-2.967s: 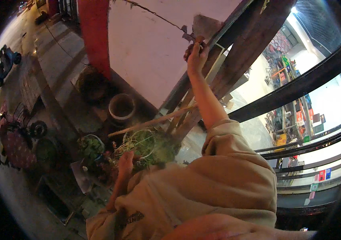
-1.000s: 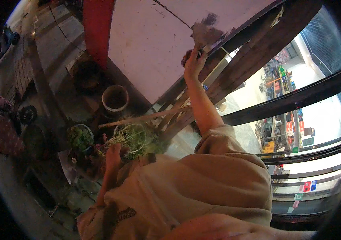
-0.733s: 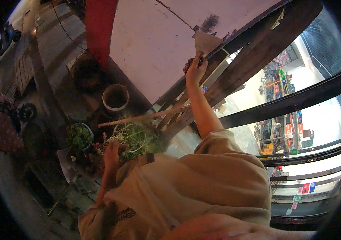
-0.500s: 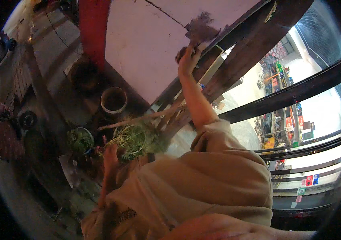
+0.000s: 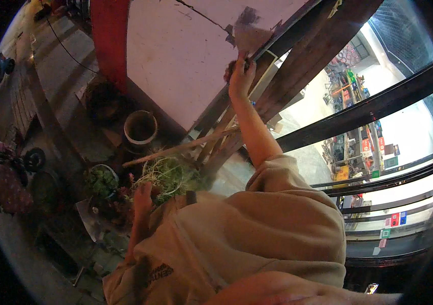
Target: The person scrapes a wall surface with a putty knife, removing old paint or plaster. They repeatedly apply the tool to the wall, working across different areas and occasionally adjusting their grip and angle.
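In the upper middle, my right hand (image 5: pixel 241 79) is closed round the base of a fan-shaped brush (image 5: pixel 252 39). The brush's pale, flared head lies against a pale pinkish panel (image 5: pixel 175 66), beside a dark smudge and a crack line. Reddish-brown tufts stick out by the wrist side of the grip. Lower left, my left hand (image 5: pixel 143 197) hangs beside a potted plant with thin, straggly stems (image 5: pixel 171 175). Its fingers point upward and look apart, with nothing visible in them.
A thin wooden stick (image 5: pixel 181 147) slants above the plants. Nearby stand an empty-looking round pot (image 5: pixel 140 127) and a leafy potted plant (image 5: pixel 101 180). A red post (image 5: pixel 110 46) edges the panel. Dark wooden beams (image 5: pixel 310 66) and a glazed front with a lit shop lie right.
The brush, blurred before, now shows sharply and its head has shifted slightly left. My left hand has moved a little to the right, and the view has shifted slightly.
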The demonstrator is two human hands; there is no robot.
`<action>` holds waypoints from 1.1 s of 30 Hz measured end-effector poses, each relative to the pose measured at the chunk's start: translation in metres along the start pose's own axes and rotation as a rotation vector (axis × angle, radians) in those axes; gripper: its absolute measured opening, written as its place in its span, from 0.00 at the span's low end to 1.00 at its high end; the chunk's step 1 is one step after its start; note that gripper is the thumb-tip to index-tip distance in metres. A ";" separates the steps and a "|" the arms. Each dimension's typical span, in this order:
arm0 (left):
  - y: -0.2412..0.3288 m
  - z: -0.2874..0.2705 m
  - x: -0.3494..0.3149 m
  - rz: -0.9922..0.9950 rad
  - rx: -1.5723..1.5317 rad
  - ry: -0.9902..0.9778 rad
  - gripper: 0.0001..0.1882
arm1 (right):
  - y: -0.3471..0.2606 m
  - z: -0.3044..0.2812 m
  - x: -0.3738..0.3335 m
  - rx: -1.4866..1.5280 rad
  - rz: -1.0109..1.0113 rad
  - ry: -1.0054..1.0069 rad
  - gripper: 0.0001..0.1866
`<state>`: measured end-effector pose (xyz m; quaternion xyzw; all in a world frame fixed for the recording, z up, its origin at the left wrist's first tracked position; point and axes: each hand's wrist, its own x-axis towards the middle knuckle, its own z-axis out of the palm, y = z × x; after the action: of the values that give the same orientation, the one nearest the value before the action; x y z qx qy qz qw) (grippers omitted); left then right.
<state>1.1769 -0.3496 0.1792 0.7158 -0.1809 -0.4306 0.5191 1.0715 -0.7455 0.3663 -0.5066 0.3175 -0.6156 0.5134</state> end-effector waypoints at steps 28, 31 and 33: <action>0.012 0.009 -0.001 -0.050 -0.144 -0.035 0.21 | -0.019 -0.064 0.026 -0.538 -0.062 -0.035 0.18; -0.011 0.010 0.004 -0.118 -0.098 0.010 0.22 | -0.031 -0.068 0.040 -0.498 -0.112 -0.056 0.15; 0.015 0.001 -0.009 -0.193 -0.278 -0.062 0.21 | -0.038 -0.070 0.017 -0.416 -0.018 -0.029 0.13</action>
<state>1.1736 -0.3502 0.1961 0.6375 -0.0661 -0.5213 0.5634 0.9941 -0.7602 0.3860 -0.6136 0.4257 -0.5338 0.3965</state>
